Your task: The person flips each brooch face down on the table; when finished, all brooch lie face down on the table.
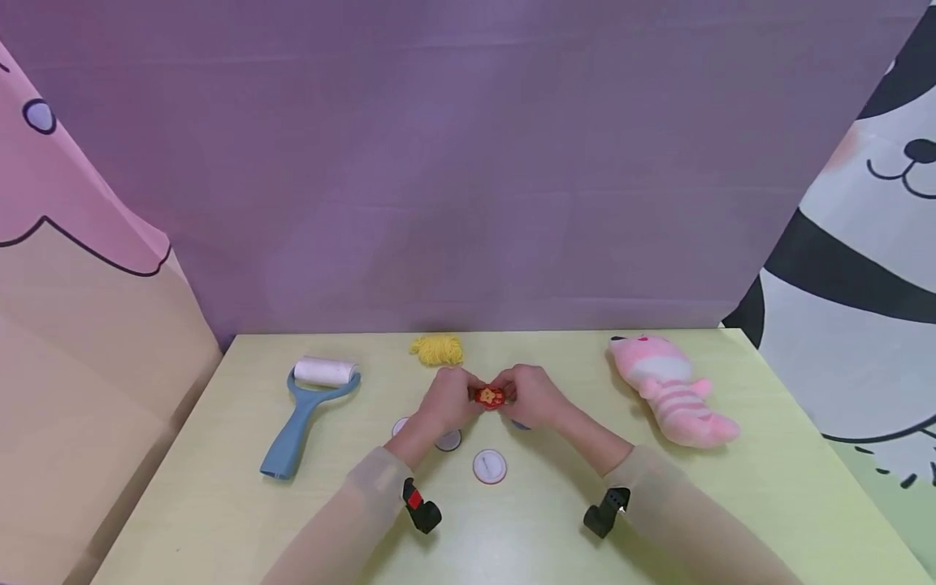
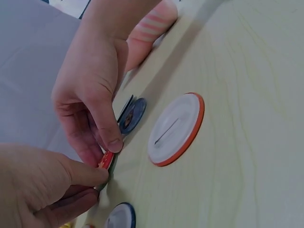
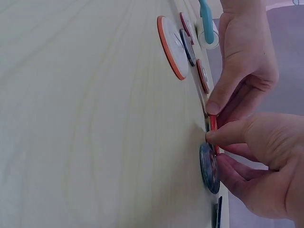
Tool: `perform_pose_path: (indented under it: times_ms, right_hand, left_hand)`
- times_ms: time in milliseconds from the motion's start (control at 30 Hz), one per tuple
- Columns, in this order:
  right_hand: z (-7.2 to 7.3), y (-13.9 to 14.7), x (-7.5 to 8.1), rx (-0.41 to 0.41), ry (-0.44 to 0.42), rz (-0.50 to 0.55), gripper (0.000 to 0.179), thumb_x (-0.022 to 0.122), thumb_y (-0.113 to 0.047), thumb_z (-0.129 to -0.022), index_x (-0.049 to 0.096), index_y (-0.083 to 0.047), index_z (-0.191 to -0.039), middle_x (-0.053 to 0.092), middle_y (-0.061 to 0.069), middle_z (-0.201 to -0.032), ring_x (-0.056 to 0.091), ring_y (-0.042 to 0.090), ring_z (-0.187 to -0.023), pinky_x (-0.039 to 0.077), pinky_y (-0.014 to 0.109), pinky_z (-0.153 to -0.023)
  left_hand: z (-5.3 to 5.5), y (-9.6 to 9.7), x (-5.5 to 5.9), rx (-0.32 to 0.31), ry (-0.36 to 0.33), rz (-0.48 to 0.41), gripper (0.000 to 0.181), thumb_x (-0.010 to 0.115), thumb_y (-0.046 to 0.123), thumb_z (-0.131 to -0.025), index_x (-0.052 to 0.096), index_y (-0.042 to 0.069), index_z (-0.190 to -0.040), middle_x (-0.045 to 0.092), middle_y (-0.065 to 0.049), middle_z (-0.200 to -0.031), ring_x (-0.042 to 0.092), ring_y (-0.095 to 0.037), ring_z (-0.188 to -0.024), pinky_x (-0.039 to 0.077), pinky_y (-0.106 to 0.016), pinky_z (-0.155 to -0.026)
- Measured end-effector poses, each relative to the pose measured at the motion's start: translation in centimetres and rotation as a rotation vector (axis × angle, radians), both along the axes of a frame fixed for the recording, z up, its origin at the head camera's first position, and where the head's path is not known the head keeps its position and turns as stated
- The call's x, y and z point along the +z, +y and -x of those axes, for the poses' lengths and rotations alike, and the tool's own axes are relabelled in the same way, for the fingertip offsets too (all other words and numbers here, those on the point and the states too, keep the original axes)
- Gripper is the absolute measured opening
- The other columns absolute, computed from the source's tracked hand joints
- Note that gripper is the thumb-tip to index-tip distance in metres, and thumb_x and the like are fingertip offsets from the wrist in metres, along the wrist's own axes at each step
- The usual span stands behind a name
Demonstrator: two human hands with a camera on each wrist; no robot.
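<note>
My left hand [image 1: 448, 398] and right hand [image 1: 532, 396] meet over the middle of the table, each pinching one side of a red badge [image 1: 490, 396] with a yellow design. In the left wrist view, thumb and fingers of both hands grip its edge, close over the tabletop. A round pin badge [image 1: 490, 466] with an orange rim lies nearer to me, its white back and pin facing up. Beside my right fingers is a dark blue badge [image 3: 209, 168]. Another dark-rimmed badge [image 1: 449, 440] lies by my left wrist, partly hidden by it.
A lint roller [image 1: 296, 431] with a blue handle lies on the left of the table [image 1: 512, 536]. A bundle of yellow yarn [image 1: 437, 350] sits near the back edge. To the right lies a pink plush toy [image 1: 669, 394]. A purple cloth [image 1: 468, 179] hangs behind.
</note>
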State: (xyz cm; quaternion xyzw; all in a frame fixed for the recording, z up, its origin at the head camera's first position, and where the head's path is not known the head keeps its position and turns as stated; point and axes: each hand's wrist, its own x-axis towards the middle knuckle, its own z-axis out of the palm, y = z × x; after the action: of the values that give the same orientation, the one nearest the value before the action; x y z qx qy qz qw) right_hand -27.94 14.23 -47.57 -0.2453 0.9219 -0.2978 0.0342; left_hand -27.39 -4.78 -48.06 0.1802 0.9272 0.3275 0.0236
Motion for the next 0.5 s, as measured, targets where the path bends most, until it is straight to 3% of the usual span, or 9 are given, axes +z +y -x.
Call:
perform_pose_path:
  times_ms: [100,200,400,500]
  right_hand:
    - [0.1,0.1,-0.1,-0.032,-0.051,0.033,0.024,0.085,-0.007,-0.087,0.079,-0.003,-0.110,0.079,0.007,-0.098,0.072,0.017,-0.087,0.062,0.032,-0.080]
    - [0.2,0.6,0.0,-0.073,-0.172,0.136,0.025,0.085,-0.009,-0.089,0.079,-0.004,-0.113,0.080,0.009,-0.103,0.073,0.017,-0.090,0.062,0.031,-0.082]
    - [1.2,2.0,0.4,-0.124,-0.507,0.543,0.037,0.074,-0.005,-0.097,0.068,0.005,-0.132,0.078,0.014,-0.120,0.074,0.014,-0.105,0.062,0.028,-0.094]
    - [1.6,2.1,0.9,-0.117,-0.585,0.701,0.039,0.069,-0.001,-0.100,0.062,0.012,-0.137,0.077,0.009,-0.117,0.075,0.012,-0.104,0.062,0.032,-0.098]
  left_hand:
    - [-0.1,-0.3,0.1,-0.009,-0.007,-0.053,0.028,0.083,0.005,-0.091,0.080,-0.002,-0.118,0.082,-0.013,-0.108,0.073,-0.017,-0.092,0.063,-0.028,-0.082]
    - [-0.2,-0.6,0.6,-0.022,0.000,-0.115,0.029,0.081,0.003,-0.092,0.078,-0.003,-0.120,0.081,-0.015,-0.113,0.078,-0.023,-0.099,0.065,-0.032,-0.087]
    - [-0.1,-0.9,1.9,0.047,0.084,-0.257,0.017,0.080,0.014,-0.096,0.083,0.003,-0.109,0.083,-0.009,-0.102,0.080,-0.022,-0.094,0.065,-0.034,-0.085]
    - [0.1,-0.8,2.3,0.095,0.120,-0.303,0.016,0.079,0.017,-0.098,0.083,0.006,-0.109,0.083,-0.007,-0.100,0.080,-0.019,-0.091,0.065,-0.031,-0.083]
